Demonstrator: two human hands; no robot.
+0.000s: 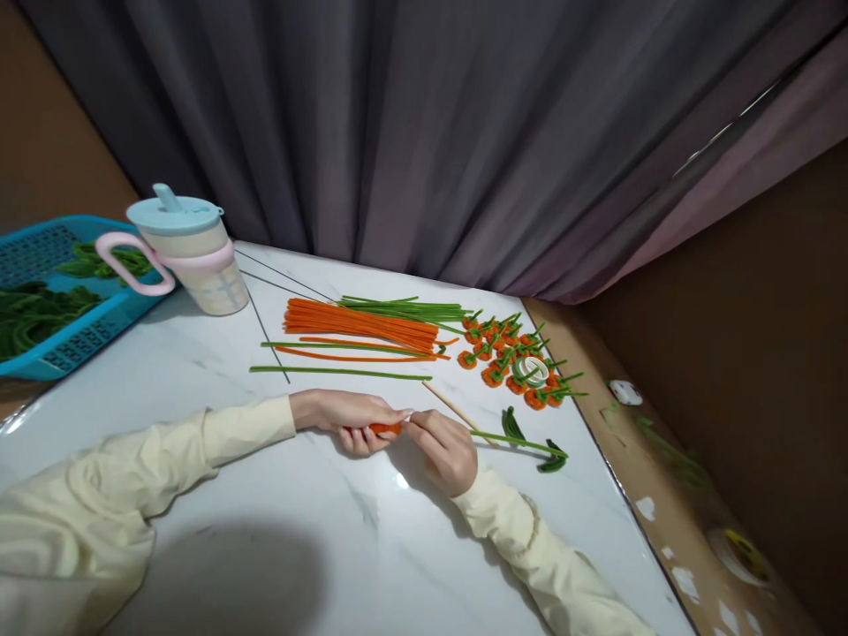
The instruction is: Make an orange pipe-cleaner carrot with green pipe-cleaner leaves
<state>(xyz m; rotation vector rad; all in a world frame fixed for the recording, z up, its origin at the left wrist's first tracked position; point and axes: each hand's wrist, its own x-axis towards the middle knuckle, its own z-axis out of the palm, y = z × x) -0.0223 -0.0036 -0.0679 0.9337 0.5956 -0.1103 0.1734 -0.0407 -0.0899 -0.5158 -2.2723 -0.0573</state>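
Marble surface [218,371] carries your work, with orange stems [361,325] bundled beyond. Your left hand [348,420] and right hand [445,449] both pinch the orange pipe-cleaner piece [385,428] between them; it looks light, soft and bendable, so grip near its ends.

Both forearms lie low over the surface, cream sleeves down to the wrists. Left arm comes in from the lower left, nearly horizontal; left hand [348,415] palm-down, fingers curled in a pinch, fingertips pointing right. Right arm enters from the lower right, angled up-left; right hand [442,446] loosely fisted, knuckles up, thumb and forefinger pinched toward the left hand. Fingertips of both hands meet, touching or almost touching. Wrists roughly straight, neither hand lifted.
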